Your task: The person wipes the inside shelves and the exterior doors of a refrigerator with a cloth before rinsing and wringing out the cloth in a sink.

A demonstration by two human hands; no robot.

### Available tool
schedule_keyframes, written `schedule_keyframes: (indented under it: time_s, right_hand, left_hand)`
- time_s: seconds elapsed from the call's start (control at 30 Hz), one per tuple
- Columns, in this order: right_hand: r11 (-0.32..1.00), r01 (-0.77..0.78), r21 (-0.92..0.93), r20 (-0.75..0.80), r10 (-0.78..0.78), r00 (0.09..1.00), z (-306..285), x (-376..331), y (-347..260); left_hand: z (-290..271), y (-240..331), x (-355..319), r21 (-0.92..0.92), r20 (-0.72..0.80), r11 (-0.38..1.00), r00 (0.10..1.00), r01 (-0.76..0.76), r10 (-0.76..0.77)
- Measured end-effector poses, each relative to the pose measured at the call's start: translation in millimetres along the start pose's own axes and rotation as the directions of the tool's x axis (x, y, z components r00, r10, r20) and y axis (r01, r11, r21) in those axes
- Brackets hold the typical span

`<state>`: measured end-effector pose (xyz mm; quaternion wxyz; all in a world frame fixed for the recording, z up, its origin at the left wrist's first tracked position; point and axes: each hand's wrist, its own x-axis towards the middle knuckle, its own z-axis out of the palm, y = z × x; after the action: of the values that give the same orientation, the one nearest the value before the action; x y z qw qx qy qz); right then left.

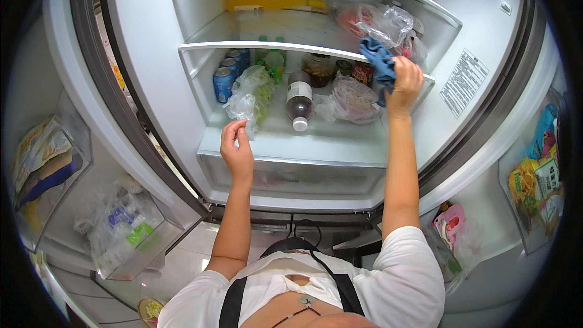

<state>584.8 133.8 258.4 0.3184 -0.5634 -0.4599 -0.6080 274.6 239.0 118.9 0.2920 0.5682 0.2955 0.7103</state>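
Right grip: closed tight on blue cloth, fingers wrapped around, much of the cloth bunched out to the upper left of the grip, a bit hanging just below. Cloth at the right end of the upper shelf front edge; cannot tell how firmly pressed. Above right grip: clear bags with reddish contents. Lower left of same grip: tied bag with pinkish contents. Left grip: fingers curled, thumb near index finger, fingertips at lower edge of clear plastic bag with green contents; cannot tell if pinching or only near. Above left grip, beyond bag: blue cans. Between both grips: dark-liquid bottle, lying with white cap toward viewer.
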Motion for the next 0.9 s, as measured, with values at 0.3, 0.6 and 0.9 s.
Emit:
schedule_keyframes:
  time_s: [0.3,0.6,0.9]
  right_hand:
    - [0.912,-0.286,-0.293,0.142,0.337,0.931,-38,-4,29]
    - [0.704,-0.486,-0.518,0.590,0.706,0.392,-76,-50,14]
    - [0.803,-0.596,0.003,0.114,0.592,0.798,-72,-54,14]
  left_hand:
    - [-7,-1,-6,0.001,0.051,1.000,0.999,-0.007,0.007]
    - [-28,-5,-8,0.000,0.097,0.999,0.994,0.043,-0.042]
    - [-32,-5,-3,-0.029,0.135,0.996,0.988,0.085,-0.080]
